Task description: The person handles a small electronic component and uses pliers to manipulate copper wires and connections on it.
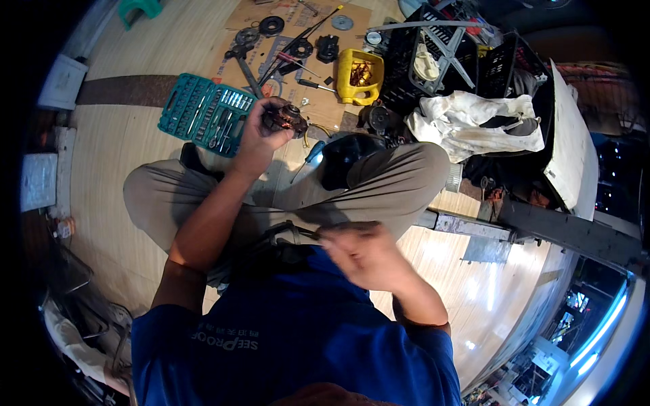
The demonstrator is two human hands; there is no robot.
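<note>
My left hand point(259, 141) is raised beyond my crossed legs, fingers wrapped round a round motor part with copper windings point(287, 119) and a dark hub. Closer to me, above my lap, my right hand point(365, 259) is curled and a little blurred. Its fingertips meet a dark, curved, handle-like thing point(290, 230); what exactly the fingers hold is not clear. Just past the left hand, a hammer-like tool with a long handle point(248, 74) points toward the wrist. A blue-handled screwdriver point(315, 151) lies on the floor between my legs.
A green socket set case point(177, 111) lies open beyond my left knee. Cardboard point(284, 13) bears several dark motor parts and tools. A yellow cut-open jug point(347, 59) holds copper-coloured pieces. Black crates point(396, 64) and a white cloth point(474, 122) are at the right.
</note>
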